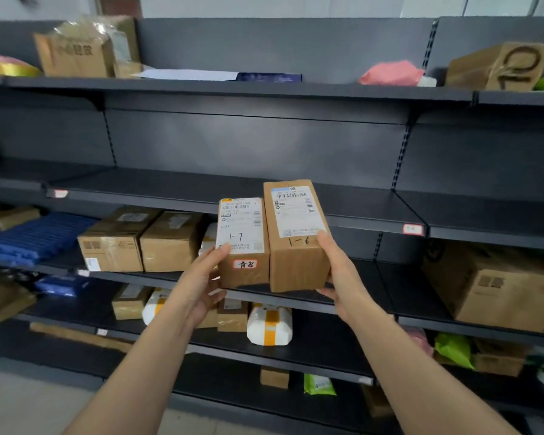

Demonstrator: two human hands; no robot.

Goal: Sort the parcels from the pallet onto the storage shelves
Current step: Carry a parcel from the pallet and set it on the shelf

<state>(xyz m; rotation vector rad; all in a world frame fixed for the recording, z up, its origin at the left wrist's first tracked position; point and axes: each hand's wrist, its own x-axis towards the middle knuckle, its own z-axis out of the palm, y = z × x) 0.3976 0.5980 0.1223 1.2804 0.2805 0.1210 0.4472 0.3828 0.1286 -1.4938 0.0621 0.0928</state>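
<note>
Left grip (201, 284) curled round the left side and lower corner of a small brown cardboard box hand-marked "1-7" (244, 246), thumb on the edge of its white label; right grip (339, 274) wrapped round the right side of a taller brown cardboard box hand-marked "1-6" (296, 240), thumb on top by the label's lower corner, fingers underneath; both boxes pressed side by side, touching, label faces up, held in the air before dark grey metal shelving; far ends overlapping, in view, the front lip of the middle shelf board (170, 188); resting on it or clear of it, impossible to tell.

Open room above that board up to the top shelf; small red-framed tag (412, 229) on its lip to the right.

On the shelf below, left of the held boxes: two brown cardboard cartons (110, 243) and (170, 240) side by side, touching; further left a blue ribbed packet (35, 233); far right a large brown carton (496, 284). Lower again: white parcel banded with orange tape (269, 328); near the floor a green plastic bag (319, 384). On the top shelf: tape-wrapped cardboard box (76, 51), flat white envelope (186, 73), pink soft bag (390, 73), cardboard box with a black drawn loop (500, 65).
</note>
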